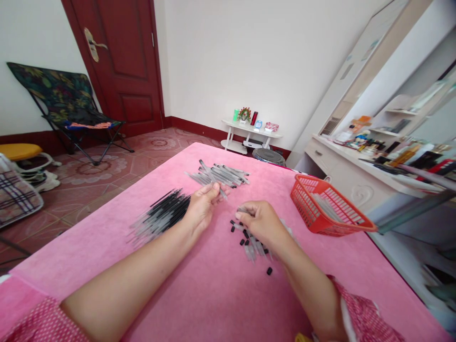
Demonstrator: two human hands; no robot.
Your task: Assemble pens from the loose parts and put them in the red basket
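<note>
My left hand (206, 202) is closed around a translucent pen barrel (223, 193), whose end sticks out past the thumb. A little to the right, my right hand (261, 219) pinches a small greyish piece that looks like a pen cap (242, 210); most of it is hidden by the fingers. Under and beside that hand lie several clear pen caps (250, 251) with loose black end pieces (269, 271). Behind the left hand is a pile of grey pen barrels (228, 175). Thin black-and-clear pen refills (160, 213) are bunched left of my left wrist.
A pink cloth covers the table (199, 299). At its right edge stands an orange plastic basket (335, 228) with clear pieces inside. Beyond are a cluttered dresser (342, 164), a low white shelf (249, 127), a folding chair (71, 102) and a red door (121, 57).
</note>
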